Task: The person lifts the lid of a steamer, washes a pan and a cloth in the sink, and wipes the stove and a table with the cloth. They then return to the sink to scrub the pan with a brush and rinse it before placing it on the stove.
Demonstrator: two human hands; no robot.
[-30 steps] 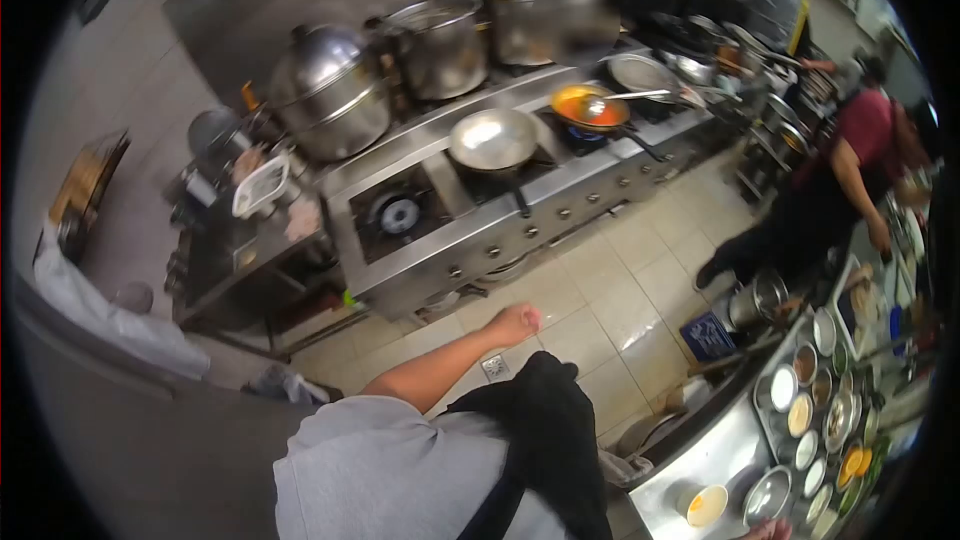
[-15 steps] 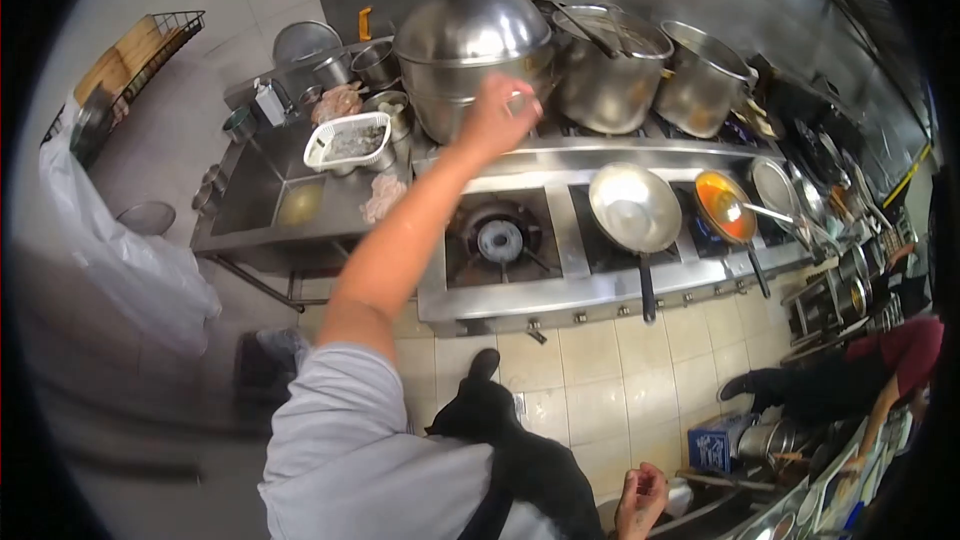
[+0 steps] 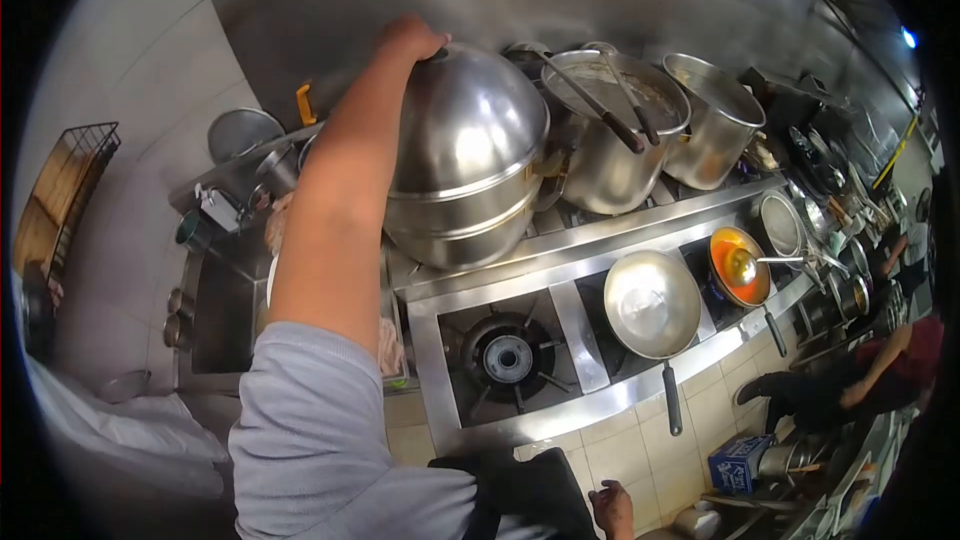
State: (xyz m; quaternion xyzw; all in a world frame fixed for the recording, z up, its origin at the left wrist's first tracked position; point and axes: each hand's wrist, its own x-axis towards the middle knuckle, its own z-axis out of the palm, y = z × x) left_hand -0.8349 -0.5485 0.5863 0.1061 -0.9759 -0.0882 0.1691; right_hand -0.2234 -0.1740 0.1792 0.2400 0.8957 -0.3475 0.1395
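While reaching over the stove (image 3: pixel 570 312), clasps top of domed steamer lid (image 3: pixel 470 130) with left hand (image 3: pixel 410 37) curled shut; right hand (image 3: pixel 612 507) low, grip impossible to tell.

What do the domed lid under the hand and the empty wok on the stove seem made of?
Domed lid, gripped on top by the left hand: polished metal, probably stainless steel, given its mirror-like highlights and reflections. Wok: bare silvery metal with a duller sheen; steel or aluminium, hard to tell. Its handle looks dark, material unclear.

Light grey short-sleeved shirt (image 3: pixel 300 420), black apron (image 3: pixel 535 490) in front, bare left hand (image 3: pixel 410 37), bare right hand (image 3: pixel 612 508)
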